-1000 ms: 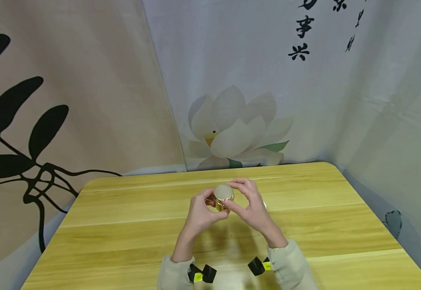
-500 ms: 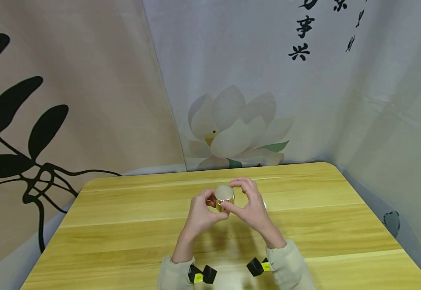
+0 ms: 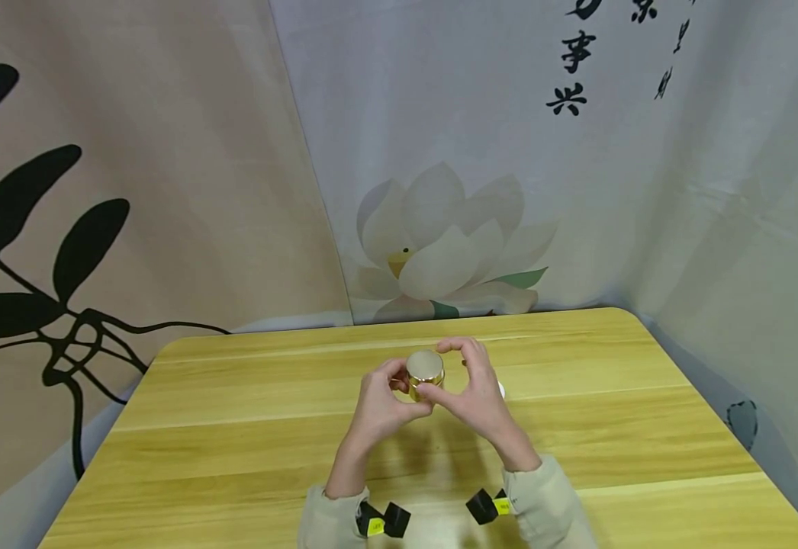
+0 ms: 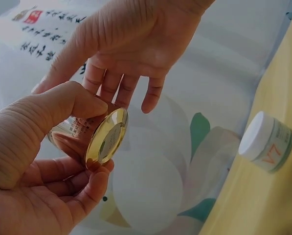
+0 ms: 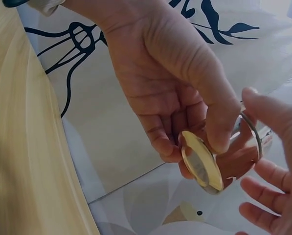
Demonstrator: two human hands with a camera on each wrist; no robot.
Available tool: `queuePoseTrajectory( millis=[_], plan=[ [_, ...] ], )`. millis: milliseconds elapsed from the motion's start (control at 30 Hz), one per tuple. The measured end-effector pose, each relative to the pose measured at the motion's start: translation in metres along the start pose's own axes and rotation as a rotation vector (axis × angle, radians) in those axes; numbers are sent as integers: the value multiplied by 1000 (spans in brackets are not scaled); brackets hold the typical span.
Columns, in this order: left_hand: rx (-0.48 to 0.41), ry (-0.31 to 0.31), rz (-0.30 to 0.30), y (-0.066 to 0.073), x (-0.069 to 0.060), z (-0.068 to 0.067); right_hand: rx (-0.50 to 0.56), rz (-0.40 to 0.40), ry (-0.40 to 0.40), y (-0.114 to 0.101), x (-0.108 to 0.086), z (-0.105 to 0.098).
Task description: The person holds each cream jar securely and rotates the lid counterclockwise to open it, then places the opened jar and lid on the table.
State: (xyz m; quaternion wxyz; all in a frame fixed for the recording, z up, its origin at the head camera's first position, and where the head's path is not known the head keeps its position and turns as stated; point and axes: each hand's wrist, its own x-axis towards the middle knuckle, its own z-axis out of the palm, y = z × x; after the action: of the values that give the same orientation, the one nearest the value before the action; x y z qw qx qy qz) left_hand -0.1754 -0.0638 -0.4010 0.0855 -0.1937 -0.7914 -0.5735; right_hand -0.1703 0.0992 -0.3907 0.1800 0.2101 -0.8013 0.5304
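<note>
soft shadows (and pale glare) on the table [image 3: 234, 427]

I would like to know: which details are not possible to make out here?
Gold container, left wrist view: its fine print is too small to read.
White jar, head view: mostly hidden behind the right hand.
The right hand, right wrist view: cut off by the right edge.
Curtain writing, head view: its top cut off by the upper edge.

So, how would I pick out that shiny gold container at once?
Start with the wooden table; over it, the person's left hand and right hand face each other. The left hand holds the gold container between them. Its mirror-like sheen sets it apart from the white jar marked V7 on the table.
</note>
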Motion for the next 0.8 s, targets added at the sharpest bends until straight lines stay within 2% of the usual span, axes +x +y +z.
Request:
queuePoseTrajectory(
  millis=[67,200,300,433,667,800],
  plan=[
    [0,-1,1,1,0,0,-6,2,12,-11,1,-2],
    [7,4,-15,1,0,0,4,1,-8,-11,2,-3],
    [-3,8,-17,-1,0,0,24,-31,-46,6,1,-2],
    [-4,9,-15,-2,0,0,29,-85,-76,8,1,-3],
    [20,7,0,0,0,1,-9,-38,-26,5,0,1],
    [21,1,2,-1,0,1,-27,-47,4,5,1,2]
  ],
)
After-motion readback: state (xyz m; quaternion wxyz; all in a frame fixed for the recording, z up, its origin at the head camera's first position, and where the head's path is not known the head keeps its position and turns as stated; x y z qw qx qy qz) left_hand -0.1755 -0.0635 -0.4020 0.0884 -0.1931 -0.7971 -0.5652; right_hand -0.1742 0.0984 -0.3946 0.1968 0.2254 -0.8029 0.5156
